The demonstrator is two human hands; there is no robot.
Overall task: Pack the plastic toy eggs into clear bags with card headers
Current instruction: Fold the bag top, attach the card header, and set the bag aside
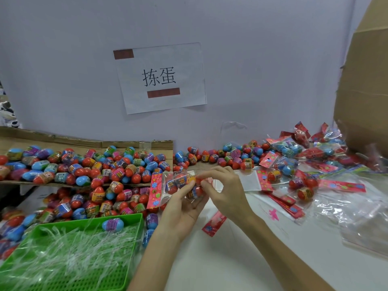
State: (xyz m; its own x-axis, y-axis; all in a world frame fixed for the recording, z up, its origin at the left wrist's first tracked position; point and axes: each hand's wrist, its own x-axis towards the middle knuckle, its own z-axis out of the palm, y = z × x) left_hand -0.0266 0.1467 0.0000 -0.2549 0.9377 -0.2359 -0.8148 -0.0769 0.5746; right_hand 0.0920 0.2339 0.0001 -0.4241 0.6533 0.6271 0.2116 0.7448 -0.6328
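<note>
A clear bag point(178, 182) with a pink flowered card header point(155, 190) is held sideways above the table, several toy eggs inside it. My left hand point(181, 208) grips the bag from below, thumb across its front. At the bag's open right end, my right hand point(222, 190) pinches the plastic with thumb and forefinger. Loose red, blue and purple toy eggs point(117, 171) lie heaped on the left and along the wall.
A green plastic basket point(130, 257) of clear plastic strips and one blue egg stands at the lower left. Filled bags point(294, 148) pile up at the right, under a cardboard box point(365, 91). Empty bags with headers point(289, 204) lie to the right of my hands.
</note>
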